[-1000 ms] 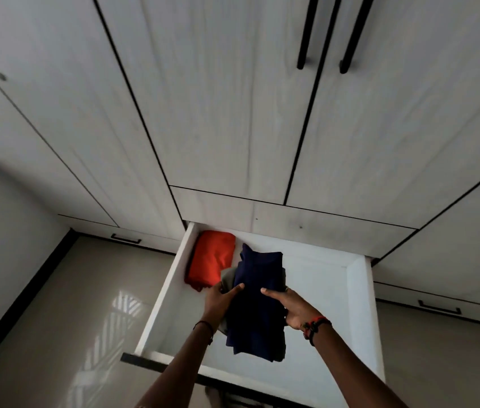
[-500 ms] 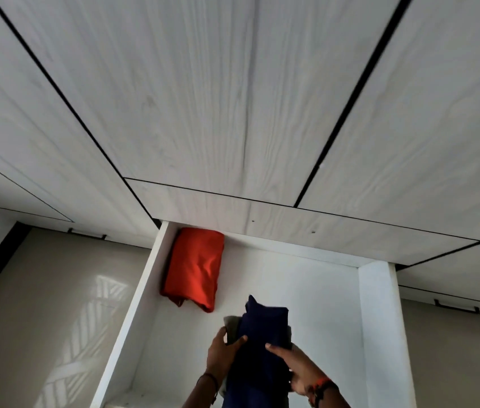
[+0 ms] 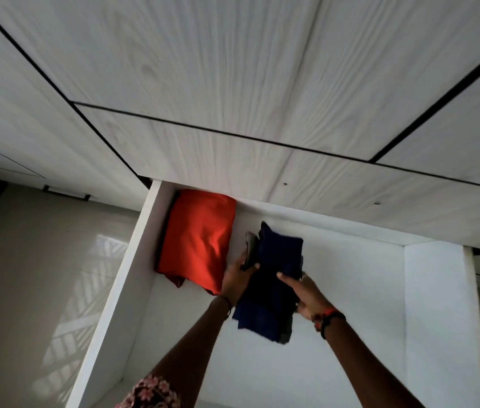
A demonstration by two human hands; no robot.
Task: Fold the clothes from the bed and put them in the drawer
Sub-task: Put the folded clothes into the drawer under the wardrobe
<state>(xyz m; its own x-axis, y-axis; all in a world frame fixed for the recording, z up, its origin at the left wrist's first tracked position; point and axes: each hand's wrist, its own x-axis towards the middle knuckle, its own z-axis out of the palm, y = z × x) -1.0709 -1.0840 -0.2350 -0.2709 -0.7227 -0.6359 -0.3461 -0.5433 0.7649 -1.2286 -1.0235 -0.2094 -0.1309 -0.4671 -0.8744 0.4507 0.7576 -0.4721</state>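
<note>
Stowing step: navy stack over the drawer floor, between both hands; orange garment just left of the left hand.
Grip: left hand and right hand clasp its sides.
Next: set flat, release.

Dim, soft daylight. Left of the left hand, a barred light patch glares on the floor. Above it, wardrobe panels bend with wide-angle distortion; edges slightly blurred.

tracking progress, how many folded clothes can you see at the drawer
2 for sure: the orange garment lies back left in the drawer; the navy garment is gripped by left hand and right hand. A grey edge beneath may be a third.
</note>
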